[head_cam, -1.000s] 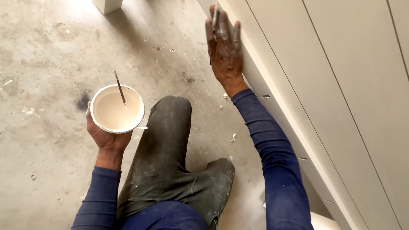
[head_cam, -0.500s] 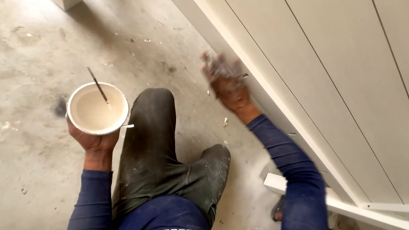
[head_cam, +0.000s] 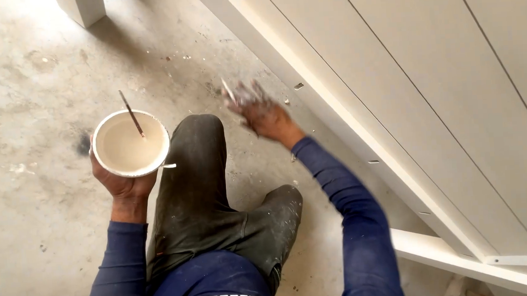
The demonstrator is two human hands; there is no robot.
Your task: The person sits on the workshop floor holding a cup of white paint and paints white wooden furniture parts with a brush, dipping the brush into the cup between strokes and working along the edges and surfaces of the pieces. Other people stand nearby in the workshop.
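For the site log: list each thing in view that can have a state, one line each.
bowl: upright, holding pale paste, cupped from below.
thin stick: leaning in the bowl, upper end sticking out.
left hand: closed under the bowl.
right hand: smeared, motion-blurred, near the cabinet base; grip unclear.
white cabinet panels: shut.
concrete floor: dusty, flecked with white bits.

Bare concrete floor under you

Your grey concrete floor (head_cam: 38,88) is stained and dusted with pale flecks; your bent knee (head_cam: 199,133) rests on it, a white post base (head_cam: 85,7) stands at its far edge, and the white panel frame (head_cam: 346,125) meets it alongside.
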